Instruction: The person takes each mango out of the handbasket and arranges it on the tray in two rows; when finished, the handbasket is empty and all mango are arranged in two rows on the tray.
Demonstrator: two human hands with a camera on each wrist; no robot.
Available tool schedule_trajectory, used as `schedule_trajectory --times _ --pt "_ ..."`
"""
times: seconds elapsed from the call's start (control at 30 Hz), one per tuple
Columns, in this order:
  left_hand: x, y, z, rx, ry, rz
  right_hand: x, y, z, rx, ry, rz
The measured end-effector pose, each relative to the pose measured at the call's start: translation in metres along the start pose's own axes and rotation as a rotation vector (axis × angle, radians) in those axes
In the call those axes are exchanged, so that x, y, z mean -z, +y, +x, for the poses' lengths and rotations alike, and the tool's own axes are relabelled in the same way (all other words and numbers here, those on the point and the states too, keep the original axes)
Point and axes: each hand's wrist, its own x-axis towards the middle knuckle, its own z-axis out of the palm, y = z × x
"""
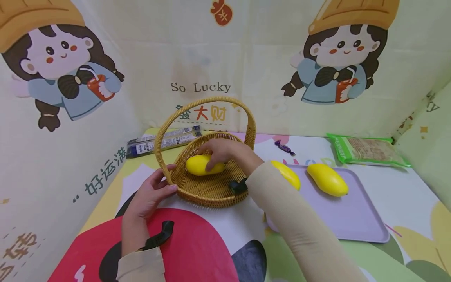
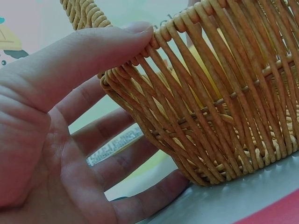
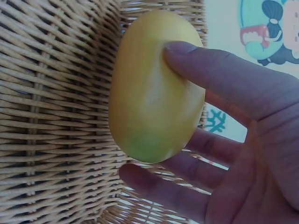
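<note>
A yellow mango (image 1: 197,165) is inside a wicker basket (image 1: 211,201) with a tall arched handle. My right hand (image 1: 225,152) reaches in and grips it; in the right wrist view the thumb presses the near side of the mango (image 3: 149,93), whose lower end is greenish. At the basket's left side, my left hand (image 1: 148,196) holds the rim by the handle's foot. The left wrist view shows the thumb over the rim of the basket (image 2: 219,93) and the fingers spread along its outer wall.
On the right, a lilac tray (image 1: 356,219) bears two yellow mangoes (image 1: 327,180), one partly behind the right sleeve. A purple wrapped candy (image 1: 284,148) and a green-edged package (image 1: 366,150) lie farther back. Long dark-ended packets (image 1: 163,141) lie behind the basket's left side.
</note>
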Motion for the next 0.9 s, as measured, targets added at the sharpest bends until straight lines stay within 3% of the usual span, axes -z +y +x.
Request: schedule_trajectory --times 0.47,0.7,0.9 --pt "-0.003 0.001 -0.001 0.002 0.009 0.038 0.017 0.007 -0.028 0.042 0.094 0.084" --pt "-0.001 0.003 -0.003 0.011 0.032 0.038 0.026 0.005 -0.044 0.041 0.131 0.058" --pt "-0.003 0.0 -0.002 0.006 0.011 0.018 0.029 0.005 -0.057 0.043 0.146 0.051"
